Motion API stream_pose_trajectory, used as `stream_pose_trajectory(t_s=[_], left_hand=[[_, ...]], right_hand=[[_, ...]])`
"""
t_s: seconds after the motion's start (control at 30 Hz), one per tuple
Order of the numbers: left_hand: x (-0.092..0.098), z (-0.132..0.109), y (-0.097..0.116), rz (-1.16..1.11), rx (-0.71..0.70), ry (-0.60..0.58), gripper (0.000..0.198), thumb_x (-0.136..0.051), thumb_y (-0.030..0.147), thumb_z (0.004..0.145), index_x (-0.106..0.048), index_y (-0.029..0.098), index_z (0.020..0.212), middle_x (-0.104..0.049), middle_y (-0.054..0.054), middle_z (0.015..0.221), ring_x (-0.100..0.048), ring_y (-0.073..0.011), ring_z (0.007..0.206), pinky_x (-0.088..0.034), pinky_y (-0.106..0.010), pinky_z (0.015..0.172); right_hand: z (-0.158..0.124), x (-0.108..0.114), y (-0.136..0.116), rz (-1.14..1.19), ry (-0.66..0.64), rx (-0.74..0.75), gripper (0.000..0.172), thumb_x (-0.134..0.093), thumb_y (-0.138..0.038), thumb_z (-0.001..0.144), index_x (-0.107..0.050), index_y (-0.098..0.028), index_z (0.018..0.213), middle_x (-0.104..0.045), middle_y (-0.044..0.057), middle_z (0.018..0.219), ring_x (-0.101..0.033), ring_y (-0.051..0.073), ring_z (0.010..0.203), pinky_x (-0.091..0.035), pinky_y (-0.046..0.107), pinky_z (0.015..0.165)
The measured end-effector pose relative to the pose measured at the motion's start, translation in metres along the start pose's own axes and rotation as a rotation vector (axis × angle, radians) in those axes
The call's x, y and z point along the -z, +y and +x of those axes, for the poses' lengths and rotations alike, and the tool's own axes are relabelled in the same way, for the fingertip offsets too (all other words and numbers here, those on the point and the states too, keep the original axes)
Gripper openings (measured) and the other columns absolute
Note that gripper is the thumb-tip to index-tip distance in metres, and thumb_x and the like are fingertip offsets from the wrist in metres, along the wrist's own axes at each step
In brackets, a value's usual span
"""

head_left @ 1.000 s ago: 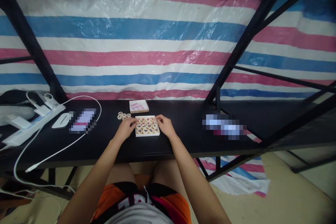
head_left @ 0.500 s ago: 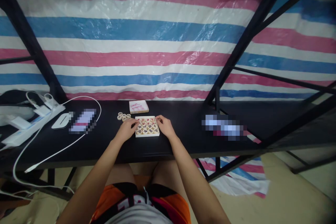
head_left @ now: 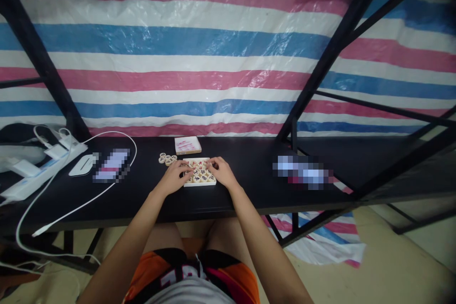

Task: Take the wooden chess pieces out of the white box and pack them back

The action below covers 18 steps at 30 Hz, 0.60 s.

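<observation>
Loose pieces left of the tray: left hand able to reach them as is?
Probably yes: the left hand rests at the left edge of the tray; the loose pieces lie just beyond on the table, nothing between.

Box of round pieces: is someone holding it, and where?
Left hand touches the box at its left side, right hand at its right, both over the round pieces. A firm grip cannot be told.

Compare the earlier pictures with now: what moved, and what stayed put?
Both hands slid inward over the tray: the left hand now rests on its left pieces, the right hand on its right side. The loose pieces and lid stayed put.
</observation>
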<state>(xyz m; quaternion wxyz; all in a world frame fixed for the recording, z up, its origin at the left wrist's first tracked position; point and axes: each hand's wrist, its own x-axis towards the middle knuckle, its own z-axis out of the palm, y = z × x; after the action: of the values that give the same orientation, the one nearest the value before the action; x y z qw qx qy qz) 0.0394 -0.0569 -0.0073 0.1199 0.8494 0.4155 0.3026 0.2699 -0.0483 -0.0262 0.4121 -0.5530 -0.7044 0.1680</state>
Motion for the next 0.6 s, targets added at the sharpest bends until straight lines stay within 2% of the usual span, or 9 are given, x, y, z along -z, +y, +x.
stream_pose_trajectory(t_s=[0.3,0.4,0.47,0.6], left_hand=[[0.002,0.000,0.002,0.002,0.004,0.007,0.027,-0.050,0.039,0.087,-0.070,0.021,0.095,-0.060,-0.008,0.110,-0.053,-0.0223,0.106,-0.040,-0.039,0.098],[0.005,0.000,0.004,0.053,0.016,0.046,0.027,-0.049,0.036,0.088,-0.069,0.021,0.096,-0.061,-0.007,0.105,-0.054,-0.0218,0.104,-0.041,-0.037,0.096],[0.010,0.000,0.003,0.162,0.121,0.124,0.025,-0.047,0.032,0.088,-0.068,0.020,0.096,-0.062,-0.008,0.102,-0.054,-0.0231,0.102,-0.041,-0.038,0.093],[0.018,-0.002,-0.004,0.411,0.461,0.264,0.026,-0.047,0.027,0.085,-0.065,0.019,0.103,-0.060,-0.011,0.107,-0.053,-0.0284,0.103,-0.043,-0.040,0.086]], right_hand=[[-0.001,0.003,-0.003,0.015,-0.033,0.000,0.022,-0.058,-0.038,0.079,-0.067,-0.022,0.092,-0.057,0.003,0.092,-0.054,0.014,0.076,-0.042,0.027,0.076],[-0.001,0.003,-0.002,0.025,-0.039,0.002,0.023,-0.059,-0.039,0.078,-0.067,-0.022,0.093,-0.057,0.002,0.093,-0.055,0.014,0.077,-0.042,0.027,0.077],[-0.001,0.002,-0.001,0.022,-0.033,-0.001,0.023,-0.058,-0.039,0.080,-0.068,-0.022,0.092,-0.057,0.002,0.093,-0.055,0.014,0.077,-0.042,0.027,0.076],[0.001,0.000,0.003,0.026,-0.012,0.010,0.023,-0.050,-0.036,0.086,-0.068,-0.022,0.091,-0.059,0.003,0.088,-0.055,0.015,0.078,-0.042,0.028,0.079]])
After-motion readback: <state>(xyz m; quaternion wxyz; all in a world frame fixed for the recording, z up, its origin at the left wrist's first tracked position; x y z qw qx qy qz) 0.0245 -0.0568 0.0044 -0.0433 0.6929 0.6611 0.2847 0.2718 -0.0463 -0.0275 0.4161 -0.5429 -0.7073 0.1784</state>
